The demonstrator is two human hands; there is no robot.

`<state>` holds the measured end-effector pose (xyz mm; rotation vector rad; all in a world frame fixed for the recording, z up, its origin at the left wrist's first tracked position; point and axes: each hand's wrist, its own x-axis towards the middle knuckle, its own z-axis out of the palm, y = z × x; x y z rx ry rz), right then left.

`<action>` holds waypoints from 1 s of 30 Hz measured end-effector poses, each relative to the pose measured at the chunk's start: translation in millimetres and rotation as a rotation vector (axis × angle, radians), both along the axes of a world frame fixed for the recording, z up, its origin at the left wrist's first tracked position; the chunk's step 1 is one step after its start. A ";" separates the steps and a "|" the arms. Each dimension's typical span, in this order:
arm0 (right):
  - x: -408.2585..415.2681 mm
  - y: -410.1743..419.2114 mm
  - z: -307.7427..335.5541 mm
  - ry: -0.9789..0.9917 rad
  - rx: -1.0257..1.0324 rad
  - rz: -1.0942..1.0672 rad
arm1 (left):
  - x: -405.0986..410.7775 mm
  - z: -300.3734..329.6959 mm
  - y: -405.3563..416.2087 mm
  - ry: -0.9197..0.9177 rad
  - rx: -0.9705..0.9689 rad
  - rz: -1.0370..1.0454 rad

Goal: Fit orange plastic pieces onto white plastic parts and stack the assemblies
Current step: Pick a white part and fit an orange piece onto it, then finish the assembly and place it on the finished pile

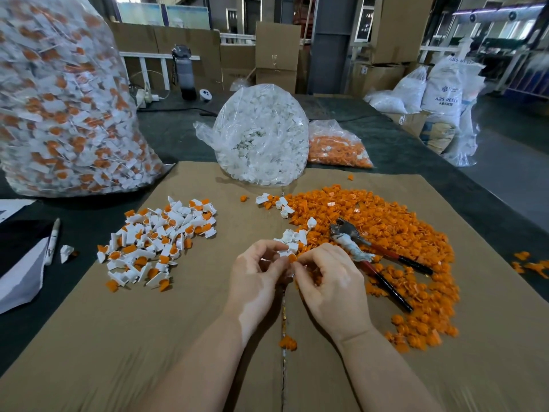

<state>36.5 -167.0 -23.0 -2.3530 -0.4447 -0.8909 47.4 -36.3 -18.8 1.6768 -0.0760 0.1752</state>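
Above the middle of the cardboard sheet [148,337], my left hand [255,281] pinches a small white plastic part [283,253]. My right hand [326,281] pinches an orange piece [292,258] against that part. A wide heap of loose orange pieces [401,233] spreads to the right. A few loose white parts [292,237] lie just beyond my fingers. On the left sits a pile of finished white-and-orange assemblies [157,242].
Pliers with red and black handles [374,260] lie across the orange heap. Behind stand a bag of white parts [261,135], a bag of orange pieces [338,147] and a big bag of assemblies [65,99]. A marker [53,242] lies at the left.
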 end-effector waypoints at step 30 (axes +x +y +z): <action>4.1 -1.5 -3.1 0.082 0.128 0.097 | 6.7 -10.5 5.3 0.046 -0.127 -0.085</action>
